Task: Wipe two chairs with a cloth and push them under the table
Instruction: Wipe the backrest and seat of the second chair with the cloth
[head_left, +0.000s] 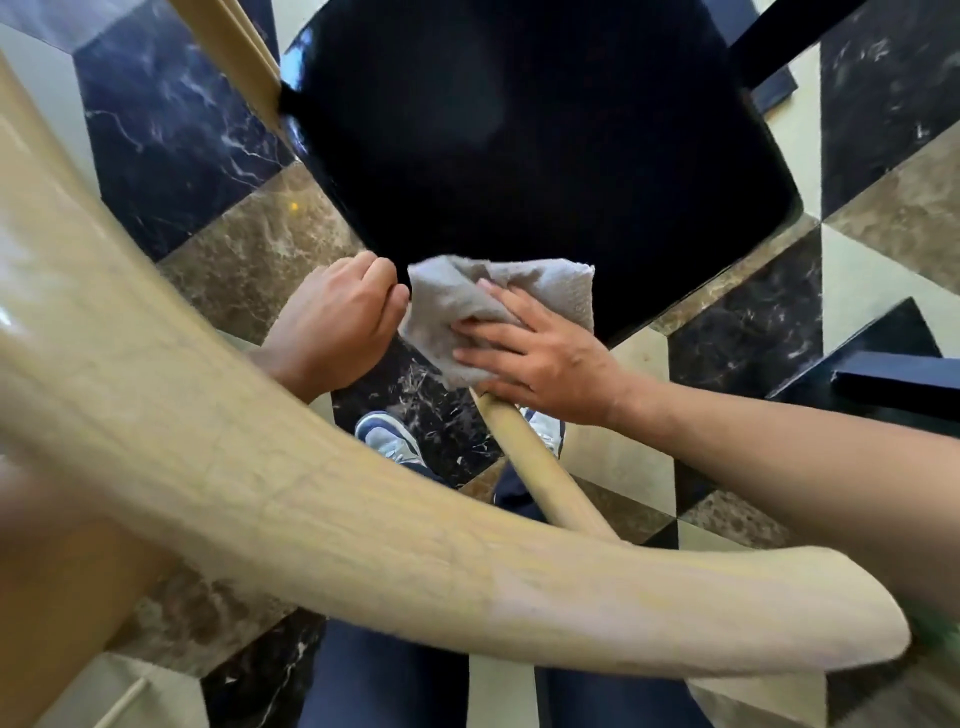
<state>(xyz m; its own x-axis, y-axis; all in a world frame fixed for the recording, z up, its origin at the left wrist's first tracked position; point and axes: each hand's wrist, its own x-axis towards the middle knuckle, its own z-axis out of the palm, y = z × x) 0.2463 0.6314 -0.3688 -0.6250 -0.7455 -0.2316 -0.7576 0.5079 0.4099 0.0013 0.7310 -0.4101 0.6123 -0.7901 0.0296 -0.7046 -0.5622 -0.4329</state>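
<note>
I look down over a chair with a black padded seat (519, 145) and a pale wooden frame. Its curved top rail (311, 493) sweeps across the near view. My right hand (540, 358) lies flat, fingers spread, pressing a grey cloth (462, 306) onto the seat's back edge where a wooden back post (535, 467) meets it. My left hand (337, 322) is curled shut at the seat's rear left corner, just left of the cloth; whether it grips the frame is hidden.
The floor is polished marble in black, brown and cream tiles (244, 249). My shoes (389, 436) and dark trousers show below the chair back. A dark furniture piece (893, 379) juts in at the right. Another wooden post (234, 52) rises at upper left.
</note>
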